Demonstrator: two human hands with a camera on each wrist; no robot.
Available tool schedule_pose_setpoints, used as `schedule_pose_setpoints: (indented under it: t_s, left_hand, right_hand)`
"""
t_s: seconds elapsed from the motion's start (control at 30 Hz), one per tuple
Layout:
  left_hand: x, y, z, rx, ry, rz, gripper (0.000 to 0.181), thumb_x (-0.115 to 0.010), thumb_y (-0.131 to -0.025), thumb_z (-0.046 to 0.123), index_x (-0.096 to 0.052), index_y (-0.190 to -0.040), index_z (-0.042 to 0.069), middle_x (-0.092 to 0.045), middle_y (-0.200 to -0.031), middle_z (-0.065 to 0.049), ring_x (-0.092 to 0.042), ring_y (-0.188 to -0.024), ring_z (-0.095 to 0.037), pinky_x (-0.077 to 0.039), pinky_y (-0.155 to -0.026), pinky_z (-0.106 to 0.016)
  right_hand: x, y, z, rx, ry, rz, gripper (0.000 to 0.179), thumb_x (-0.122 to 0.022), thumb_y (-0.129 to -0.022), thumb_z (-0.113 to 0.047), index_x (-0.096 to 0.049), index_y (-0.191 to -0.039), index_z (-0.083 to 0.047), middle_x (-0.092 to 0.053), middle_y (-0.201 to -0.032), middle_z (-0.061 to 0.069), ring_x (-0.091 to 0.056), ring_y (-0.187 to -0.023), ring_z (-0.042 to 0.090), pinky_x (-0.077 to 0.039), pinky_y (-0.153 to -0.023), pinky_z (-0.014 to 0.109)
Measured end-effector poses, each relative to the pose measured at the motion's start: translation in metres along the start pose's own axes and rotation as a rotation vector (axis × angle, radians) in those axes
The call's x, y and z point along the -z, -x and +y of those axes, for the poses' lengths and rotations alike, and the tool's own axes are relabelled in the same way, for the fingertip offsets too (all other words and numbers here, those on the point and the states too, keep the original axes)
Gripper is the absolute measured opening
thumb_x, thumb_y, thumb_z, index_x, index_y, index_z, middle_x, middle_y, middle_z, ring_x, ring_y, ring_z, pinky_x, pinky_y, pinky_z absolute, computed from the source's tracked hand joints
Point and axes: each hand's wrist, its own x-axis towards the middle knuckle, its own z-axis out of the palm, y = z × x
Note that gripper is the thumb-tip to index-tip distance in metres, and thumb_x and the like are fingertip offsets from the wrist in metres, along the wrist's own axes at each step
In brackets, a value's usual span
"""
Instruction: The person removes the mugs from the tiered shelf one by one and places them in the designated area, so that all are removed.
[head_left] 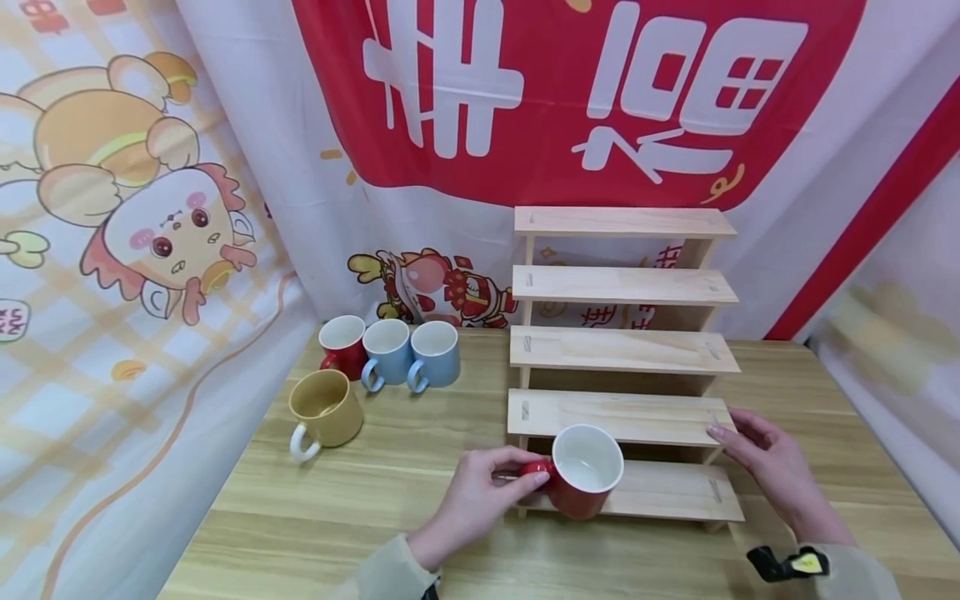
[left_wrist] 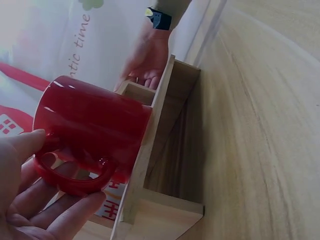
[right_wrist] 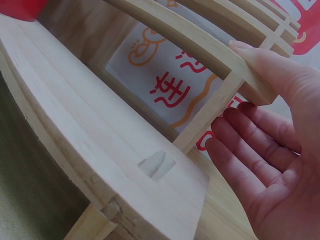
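My left hand (head_left: 480, 493) holds a red mug (head_left: 579, 502) with a white inside by its handle, upright at the lowest step of a stepped wooden rack (head_left: 660, 421). The left wrist view shows the mug (left_wrist: 92, 122) with its base against the lowest board (left_wrist: 145, 145), thumb and fingers about the handle. My right hand (head_left: 776, 471) grips the right end of the second board from the bottom. Its thumb lies on top and its fingers curl by the side, as the right wrist view shows of the hand (right_wrist: 275, 145).
At the table's left stand a second red mug (head_left: 349, 360), two light blue mugs (head_left: 390, 362) and a yellow mug (head_left: 333, 422) with a white handle. The wooden table (head_left: 390, 483) meets printed cloth (head_left: 247, 150) at the back and sides.
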Motion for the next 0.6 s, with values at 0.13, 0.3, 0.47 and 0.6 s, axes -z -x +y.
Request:
schedule_pose_setpoints:
  t_s: [0.13, 0.3, 0.47, 0.6]
  left_hand:
    - [-0.0011, 0.0007, -0.0002, -0.013, 0.009, 0.011, 0.019, -0.081, -0.090, 0.019, -0.078, -0.106, 0.010, -0.076, -0.101, 0.000, -0.074, -0.089, -0.014, -0.062, -0.075, -0.030]
    - [-0.0028, 0.0015, -0.0001, 0.000, 0.024, 0.023, 0.018, -0.081, -0.089, 0.017, -0.078, -0.106, 0.010, -0.076, -0.102, -0.001, -0.073, -0.089, -0.015, -0.061, -0.076, -0.029]
    - [-0.0044, 0.0010, -0.0017, 0.036, 0.043, 0.035, 0.018, -0.081, -0.089, 0.016, -0.077, -0.106, 0.011, -0.076, -0.102, 0.001, -0.073, -0.090, -0.015, -0.061, -0.079, -0.029]
    - [-0.0052, 0.0018, -0.0025, 0.056, 0.054, 0.041, 0.018, -0.082, -0.088, 0.016, -0.078, -0.106, 0.012, -0.076, -0.102, 0.001, -0.073, -0.091, -0.015, -0.060, -0.080, -0.029]
  right_hand:
    - [0.0001, 0.0000, -0.0002, 0.005, -0.029, -0.002, 0.052, -0.071, -0.099, -0.023, -0.050, -0.143, -0.004, -0.057, -0.114, -0.016, -0.057, -0.100, -0.004, -0.054, -0.082, 0.014]
    - [0.0006, -0.0003, 0.0003, 0.007, -0.025, -0.005, 0.050, -0.071, -0.099, -0.023, -0.051, -0.141, -0.005, -0.058, -0.114, -0.014, -0.057, -0.099, -0.002, -0.054, -0.082, 0.014]
    - [0.0004, -0.0012, 0.0007, 0.005, 0.065, -0.001, 0.068, -0.069, -0.100, -0.029, -0.038, -0.149, 0.008, -0.055, -0.115, -0.013, -0.056, -0.100, -0.002, -0.054, -0.082, 0.014]
    - [-0.0001, -0.0006, 0.0006, 0.004, 0.071, 0.006, 0.069, -0.070, -0.100, -0.029, -0.039, -0.148, 0.008, -0.056, -0.114, -0.013, -0.056, -0.099, -0.002, -0.054, -0.081, 0.015]
